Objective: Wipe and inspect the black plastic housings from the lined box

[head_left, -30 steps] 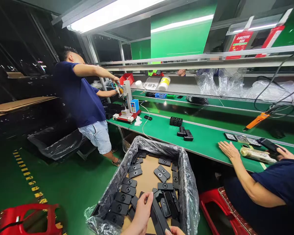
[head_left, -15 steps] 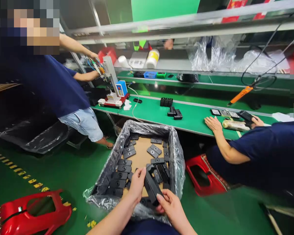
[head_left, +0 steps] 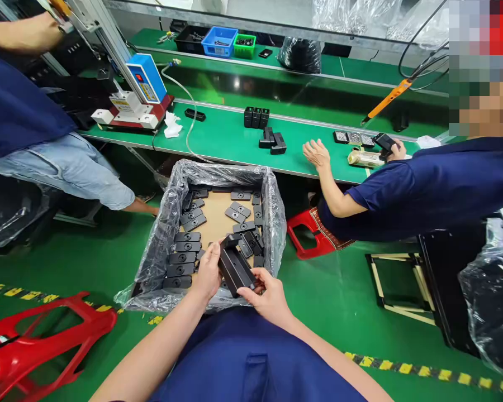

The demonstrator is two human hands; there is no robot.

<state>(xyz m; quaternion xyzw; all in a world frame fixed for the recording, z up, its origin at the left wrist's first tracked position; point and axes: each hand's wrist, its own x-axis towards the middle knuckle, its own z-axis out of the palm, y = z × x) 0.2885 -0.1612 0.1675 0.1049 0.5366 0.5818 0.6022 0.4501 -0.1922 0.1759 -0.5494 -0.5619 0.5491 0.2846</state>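
I hold a stack of long black plastic parts (head_left: 236, 268) over the near end of a cardboard box (head_left: 218, 223). My left hand (head_left: 208, 271) grips the stack's left side, fingers curled round it. My right hand (head_left: 267, 290) is closed on its near right end. The box is lined with a clear plastic bag (head_left: 159, 234) and holds several flat black parts (head_left: 187, 245), each with a round hole, laid in rows along its left and far sides.
A green workbench (head_left: 230, 139) runs behind the box, with black parts (head_left: 272, 139) and a small press machine (head_left: 136, 95) on it. A seated person (head_left: 423, 184) works at the right, another person (head_left: 33, 134) stands at the left. Red stools (head_left: 37, 346) stand on the green floor.
The view has tilted down and drawn back. Both my hands have lifted the black stack clear of the box floor and brought it toward me.
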